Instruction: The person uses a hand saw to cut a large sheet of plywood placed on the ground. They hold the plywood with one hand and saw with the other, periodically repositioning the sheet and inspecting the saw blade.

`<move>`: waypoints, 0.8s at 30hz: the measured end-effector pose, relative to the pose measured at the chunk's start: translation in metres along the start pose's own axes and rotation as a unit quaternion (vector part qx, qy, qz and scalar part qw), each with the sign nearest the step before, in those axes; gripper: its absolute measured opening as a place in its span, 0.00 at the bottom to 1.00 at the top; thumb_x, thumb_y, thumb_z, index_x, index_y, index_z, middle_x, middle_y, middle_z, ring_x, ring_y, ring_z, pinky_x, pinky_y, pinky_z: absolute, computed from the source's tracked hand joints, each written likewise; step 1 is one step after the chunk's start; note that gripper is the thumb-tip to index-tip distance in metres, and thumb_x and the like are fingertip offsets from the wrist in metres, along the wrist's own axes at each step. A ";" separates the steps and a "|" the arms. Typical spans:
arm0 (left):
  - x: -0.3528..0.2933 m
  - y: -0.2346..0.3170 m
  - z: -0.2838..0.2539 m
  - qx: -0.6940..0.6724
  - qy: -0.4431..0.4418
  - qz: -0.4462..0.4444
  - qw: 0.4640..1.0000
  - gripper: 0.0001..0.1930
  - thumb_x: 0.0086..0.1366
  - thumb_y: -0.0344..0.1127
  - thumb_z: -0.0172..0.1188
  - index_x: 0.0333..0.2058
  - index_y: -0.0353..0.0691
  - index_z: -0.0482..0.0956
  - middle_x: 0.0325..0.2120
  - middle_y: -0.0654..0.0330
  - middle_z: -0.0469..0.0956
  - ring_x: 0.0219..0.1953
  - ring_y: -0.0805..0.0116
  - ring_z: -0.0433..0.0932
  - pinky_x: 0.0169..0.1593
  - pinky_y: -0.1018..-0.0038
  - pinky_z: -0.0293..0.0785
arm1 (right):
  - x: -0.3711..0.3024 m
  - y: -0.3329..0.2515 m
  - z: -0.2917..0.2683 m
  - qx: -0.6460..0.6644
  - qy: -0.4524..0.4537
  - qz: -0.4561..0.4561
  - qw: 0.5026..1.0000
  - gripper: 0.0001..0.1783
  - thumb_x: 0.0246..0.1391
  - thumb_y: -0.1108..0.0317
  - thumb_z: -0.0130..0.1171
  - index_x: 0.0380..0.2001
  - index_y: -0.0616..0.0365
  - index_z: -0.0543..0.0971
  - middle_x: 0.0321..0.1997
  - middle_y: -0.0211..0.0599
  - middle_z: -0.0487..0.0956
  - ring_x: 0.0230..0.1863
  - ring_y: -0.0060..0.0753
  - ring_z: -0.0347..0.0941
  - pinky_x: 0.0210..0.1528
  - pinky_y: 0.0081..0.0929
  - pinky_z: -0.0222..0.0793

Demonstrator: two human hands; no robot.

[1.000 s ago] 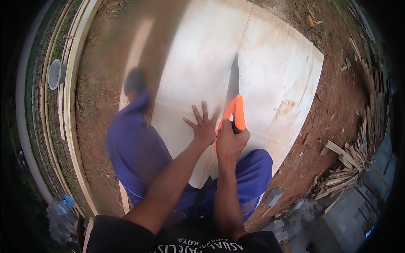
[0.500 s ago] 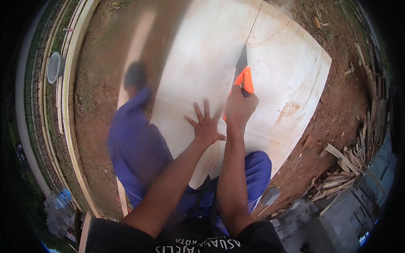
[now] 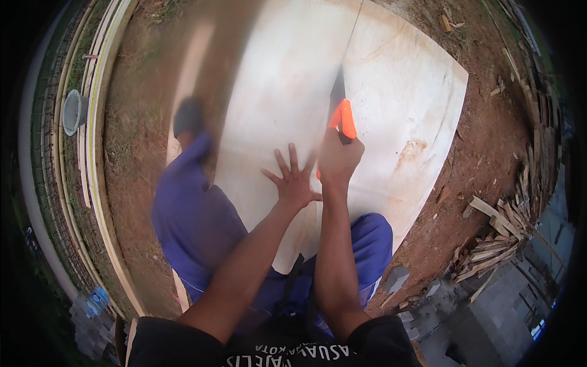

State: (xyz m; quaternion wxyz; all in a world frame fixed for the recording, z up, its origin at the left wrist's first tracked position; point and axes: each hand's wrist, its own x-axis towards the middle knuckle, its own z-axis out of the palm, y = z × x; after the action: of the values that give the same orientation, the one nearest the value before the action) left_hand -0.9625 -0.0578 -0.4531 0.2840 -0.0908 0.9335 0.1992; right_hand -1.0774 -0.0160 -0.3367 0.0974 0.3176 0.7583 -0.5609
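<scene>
A large pale plywood sheet [image 3: 391, 79] lies in front of me, with a thin dark line running up it from the saw toward the far edge. My right hand [image 3: 340, 158] is wrapped round the orange handle of a hand saw [image 3: 347, 116]. The saw's dark blade points away from me along that line; its lower part is hidden. To the left of the saw, my left hand [image 3: 296, 181] rests flat on the plywood with its fingers spread.
Red soil surrounds the sheet. Long timber strips [image 3: 98, 122] run along the left, beside a grey bucket [image 3: 74, 112]. A blue-tinted plastic bottle [image 3: 96, 301] stands lower left. Scrap wood [image 3: 495, 241] is heaped at right, near grey blocks [image 3: 397, 278]. My knees are at the sheet's near side.
The whole view has shifted slightly, so the sheet, saw and hands appear a little farther left. My right hand still grips the saw; my left hand stays flat on the plywood.
</scene>
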 end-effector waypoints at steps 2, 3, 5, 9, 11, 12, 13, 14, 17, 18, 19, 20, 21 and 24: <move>0.008 -0.018 0.055 0.058 0.195 0.010 0.979 0.60 0.53 0.66 0.72 0.78 0.72 0.43 0.79 0.45 0.24 0.76 0.21 0.22 0.55 0.06 0.28 | -0.055 0.034 -0.006 0.041 0.002 -0.036 0.998 0.10 0.57 0.74 0.55 0.22 0.64 0.72 0.18 0.26 0.70 0.20 0.17 0.61 0.24 0.28 0.58; 0.008 -0.018 0.061 0.082 0.206 0.008 0.975 0.61 0.51 0.67 0.74 0.78 0.72 0.44 0.79 0.46 0.24 0.76 0.22 0.22 0.55 0.06 0.27 | -0.065 0.043 -0.011 0.056 0.008 -0.050 0.997 0.11 0.57 0.74 0.55 0.21 0.64 0.71 0.18 0.26 0.70 0.19 0.17 0.60 0.23 0.27 0.57; 0.011 -0.018 0.064 0.130 0.231 0.002 0.964 0.65 0.45 0.69 0.76 0.78 0.72 0.45 0.79 0.46 0.24 0.76 0.22 0.22 0.55 0.06 0.26 | -0.080 0.051 -0.017 0.082 0.014 -0.080 0.993 0.11 0.57 0.74 0.55 0.21 0.63 0.71 0.18 0.26 0.70 0.18 0.16 0.61 0.22 0.26 0.57; 0.000 -0.001 0.010 -0.052 -0.022 0.002 0.998 0.62 0.48 0.65 0.76 0.77 0.72 0.47 0.79 0.46 0.25 0.76 0.22 0.21 0.55 0.06 0.24 | 0.005 0.013 0.008 0.056 0.017 -0.061 0.996 0.13 0.58 0.73 0.54 0.19 0.60 0.68 0.17 0.25 0.67 0.18 0.16 0.56 0.21 0.27 0.54; -0.002 0.004 -0.013 -0.069 -0.063 -0.001 0.996 0.62 0.48 0.64 0.76 0.77 0.72 0.47 0.79 0.46 0.26 0.76 0.23 0.21 0.55 0.06 0.25 | 0.044 0.002 0.017 0.071 -0.003 -0.031 0.997 0.16 0.58 0.72 0.54 0.18 0.58 0.65 0.16 0.23 0.63 0.19 0.17 0.53 0.21 0.27 0.52; -0.003 0.002 -0.009 -0.070 -0.040 0.000 0.997 0.63 0.47 0.64 0.77 0.77 0.72 0.47 0.79 0.46 0.26 0.76 0.23 0.21 0.55 0.06 0.25 | 0.044 -0.003 0.019 0.058 -0.007 -0.036 0.998 0.16 0.58 0.72 0.54 0.18 0.58 0.64 0.16 0.22 0.62 0.19 0.17 0.53 0.21 0.27 0.51; -0.004 0.000 0.000 -0.072 -0.018 0.001 0.997 0.63 0.46 0.64 0.77 0.77 0.72 0.47 0.79 0.46 0.27 0.76 0.23 0.21 0.55 0.06 0.25 | 0.043 -0.007 0.019 0.046 -0.010 -0.041 0.998 0.16 0.58 0.72 0.54 0.18 0.58 0.64 0.15 0.22 0.61 0.18 0.17 0.52 0.21 0.27 0.51; -0.002 -0.006 0.010 -0.074 0.007 -0.006 0.997 0.64 0.45 0.64 0.78 0.77 0.72 0.47 0.79 0.46 0.27 0.76 0.23 0.20 0.55 0.06 0.25 | 0.016 0.002 0.017 0.012 0.005 -0.044 0.999 0.13 0.58 0.73 0.54 0.20 0.60 0.68 0.16 0.23 0.64 0.18 0.16 0.56 0.21 0.27 0.54; 0.009 -0.019 0.060 0.078 0.242 -0.004 0.967 0.69 0.38 0.67 0.80 0.77 0.72 0.47 0.79 0.46 0.26 0.76 0.25 0.20 0.57 0.07 0.24 | -0.084 0.044 -0.005 0.040 0.021 -0.070 0.997 0.07 0.57 0.77 0.54 0.25 0.66 0.75 0.17 0.25 0.68 0.19 0.16 0.62 0.22 0.24 0.60; 0.009 -0.015 0.062 0.071 0.231 0.001 0.970 0.66 0.42 0.66 0.79 0.77 0.72 0.48 0.79 0.46 0.26 0.76 0.25 0.20 0.57 0.07 0.24 | -0.089 0.045 -0.008 0.049 0.024 -0.077 0.996 0.07 0.57 0.77 0.54 0.25 0.66 0.75 0.17 0.25 0.68 0.19 0.15 0.62 0.22 0.24 0.61; 0.010 -0.017 0.060 0.067 0.224 0.003 0.972 0.63 0.46 0.66 0.77 0.77 0.72 0.48 0.79 0.46 0.26 0.76 0.25 0.20 0.57 0.07 0.24 | -0.096 0.046 -0.008 0.059 0.022 -0.084 0.994 0.06 0.57 0.78 0.54 0.26 0.66 0.76 0.17 0.25 0.69 0.19 0.15 0.63 0.22 0.23 0.61; 0.008 -0.018 0.059 0.062 0.214 0.007 0.975 0.60 0.49 0.65 0.75 0.77 0.72 0.48 0.79 0.46 0.27 0.76 0.25 0.20 0.57 0.07 0.24 | -0.079 0.039 -0.004 0.060 0.017 -0.064 0.996 0.07 0.57 0.78 0.53 0.25 0.66 0.75 0.17 0.25 0.69 0.19 0.15 0.62 0.22 0.23 0.60; 0.003 -0.009 0.042 0.020 0.116 0.000 0.993 0.54 0.56 0.62 0.71 0.77 0.72 0.49 0.79 0.46 0.27 0.76 0.25 0.21 0.57 0.07 0.24 | -0.055 0.033 -0.003 0.059 0.020 -0.045 0.997 0.08 0.57 0.78 0.52 0.24 0.65 0.74 0.17 0.25 0.68 0.18 0.15 0.61 0.22 0.23 0.59; 0.001 0.006 -0.016 -0.054 -0.057 -0.006 0.997 0.41 0.69 0.57 0.59 0.77 0.71 0.50 0.79 0.46 0.27 0.76 0.24 0.22 0.56 0.07 0.23 | 0.033 0.019 0.017 0.077 0.004 -0.061 0.995 0.10 0.57 0.77 0.52 0.21 0.64 0.71 0.17 0.24 0.67 0.17 0.15 0.58 0.21 0.24 0.55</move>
State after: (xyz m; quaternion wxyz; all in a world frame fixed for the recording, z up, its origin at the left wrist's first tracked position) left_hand -0.9727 -0.0587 -0.4394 0.3322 -0.0997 0.9033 0.2526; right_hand -1.0953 -0.0163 -0.3742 0.0352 0.2799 0.7311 -0.6212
